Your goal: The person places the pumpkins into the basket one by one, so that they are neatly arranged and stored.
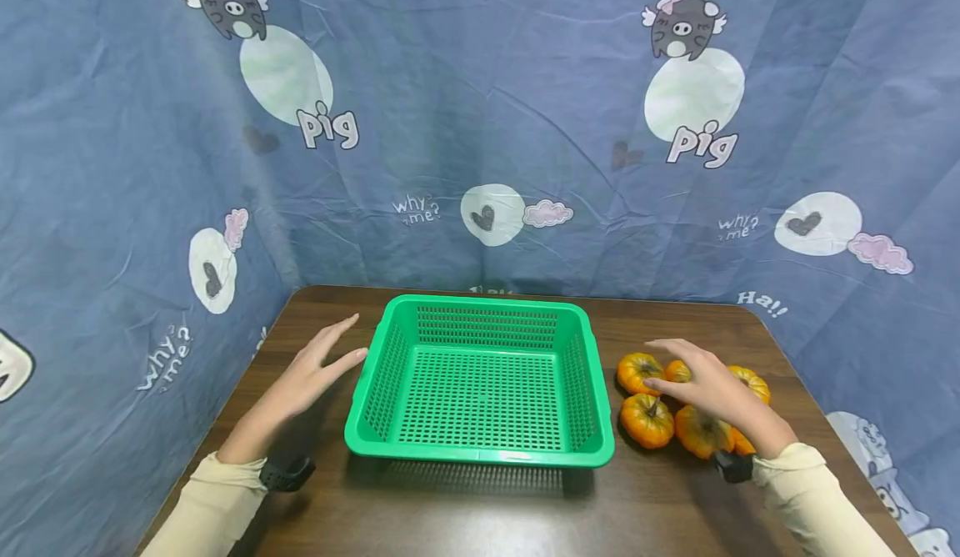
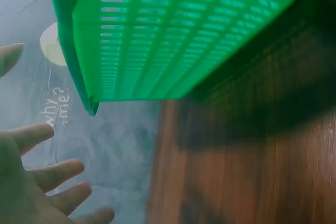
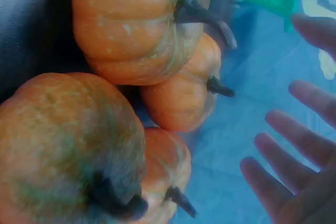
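My left hand (image 1: 311, 373) reaches in beside the left wall of a green plastic basket (image 1: 480, 457), near its rim but apart from it. Its fingers (image 2: 55, 176) are spread wide and nearly straight, with nothing in their hold. My right hand (image 1: 705, 386) hangs above a cluster of small orange pumpkins (image 1: 647, 421), its fingers also extended and parted, gripping nothing; the right wrist view shows a gap between them and the fruit.

I can make out 6 pumpkins in the head view, grouped just to the right of the basket, some partly hidden under my hand and forearm. They have dark stems, and the nearest in the right wrist view is mottled green. The basket sits upright on a dark wooden table (image 1: 487, 515), its slotted floor bare. Behind hangs a blue cloth (image 1: 525, 107) printed with 2 winged pigs (image 1: 682, 27) and the word "pig". My sleeves (image 1: 817, 490) are cream.
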`<state>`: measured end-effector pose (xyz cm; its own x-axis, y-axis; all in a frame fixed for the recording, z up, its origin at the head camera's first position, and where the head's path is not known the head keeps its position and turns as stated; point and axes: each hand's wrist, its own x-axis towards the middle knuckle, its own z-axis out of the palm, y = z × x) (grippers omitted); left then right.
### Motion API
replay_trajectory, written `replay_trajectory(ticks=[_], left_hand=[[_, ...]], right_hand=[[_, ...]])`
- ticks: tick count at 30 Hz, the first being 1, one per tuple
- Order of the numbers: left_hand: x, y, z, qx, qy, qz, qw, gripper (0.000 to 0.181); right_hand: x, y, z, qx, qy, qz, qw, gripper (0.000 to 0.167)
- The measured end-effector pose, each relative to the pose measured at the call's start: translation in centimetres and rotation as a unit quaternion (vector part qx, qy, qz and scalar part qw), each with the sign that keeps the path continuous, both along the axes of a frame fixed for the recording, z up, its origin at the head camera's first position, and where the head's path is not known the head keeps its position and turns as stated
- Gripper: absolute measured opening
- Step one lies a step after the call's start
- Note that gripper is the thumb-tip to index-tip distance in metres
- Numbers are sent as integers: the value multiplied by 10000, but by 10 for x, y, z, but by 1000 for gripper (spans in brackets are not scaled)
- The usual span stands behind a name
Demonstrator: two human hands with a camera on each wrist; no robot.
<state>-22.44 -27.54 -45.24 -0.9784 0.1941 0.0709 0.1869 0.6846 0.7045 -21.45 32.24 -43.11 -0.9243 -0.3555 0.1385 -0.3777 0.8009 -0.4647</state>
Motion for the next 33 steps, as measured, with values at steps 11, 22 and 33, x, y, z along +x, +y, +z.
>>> replay_trajectory(ticks=[11,22,33], left_hand=[[-12,12,-18,2154,-886,242,9722,66],[-19,19,-32,3477,-1588,419,9231,55],[-18,18,-38,4445,-1811,316,8767,40]], right_hand=[[-23,-8,-8,158,-179,132,9996,56],[-35,-9,-25,76,-575,196,9981,60],[-41,-10,-29,369,-397,151,9984,63]])
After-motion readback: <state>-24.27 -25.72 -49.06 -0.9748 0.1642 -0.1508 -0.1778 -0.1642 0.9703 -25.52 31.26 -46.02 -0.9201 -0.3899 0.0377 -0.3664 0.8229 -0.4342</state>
